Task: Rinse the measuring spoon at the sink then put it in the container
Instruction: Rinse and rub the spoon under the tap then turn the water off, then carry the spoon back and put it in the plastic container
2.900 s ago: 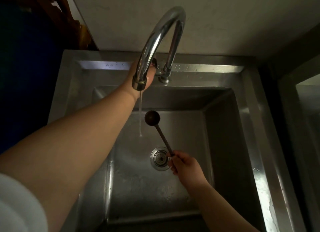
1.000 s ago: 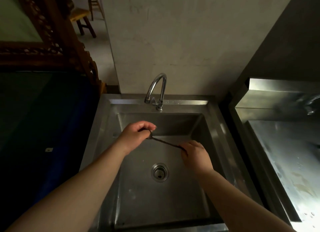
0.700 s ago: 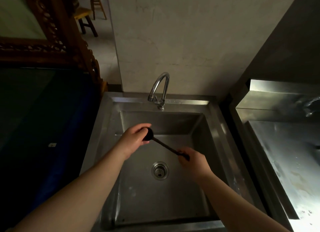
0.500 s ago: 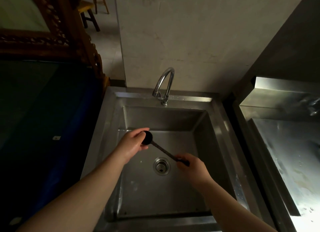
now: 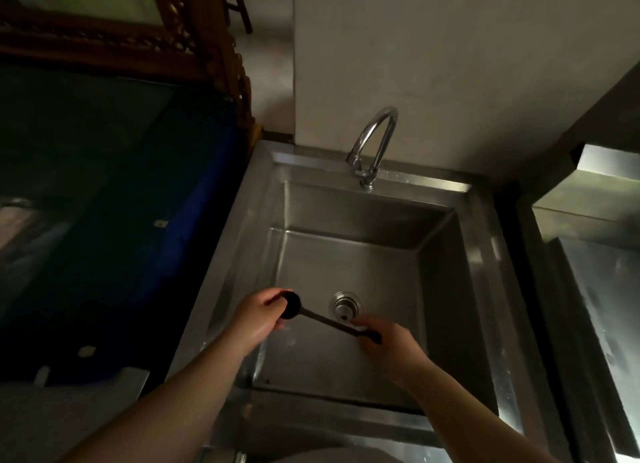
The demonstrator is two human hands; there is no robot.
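A dark measuring spoon (image 5: 323, 320) with a round bowl and a long thin handle is held level over the steel sink (image 5: 478, 254). My left hand (image 5: 261, 315) curls around the spoon's bowl. My right hand (image 5: 384, 339) pinches the far end of the handle. Both hands hover above the basin, just in front of the drain (image 5: 344, 305). The curved chrome tap (image 5: 372, 144) stands at the back rim; no water is seen running from it. No container shows clearly in view.
A dark blue surface (image 5: 145, 241) lies left of the sink, with carved wooden furniture (image 5: 194, 47) behind it. A second steel counter (image 5: 602, 289) stands to the right. A pale wall rises behind the tap. A pale round shape (image 5: 311, 457) peeks in at the bottom edge.
The water has stopped and my left hand has left the tap for the spoon's bowl. Both hands with the spoon have drawn back toward the sink's front, and the view has pulled away.
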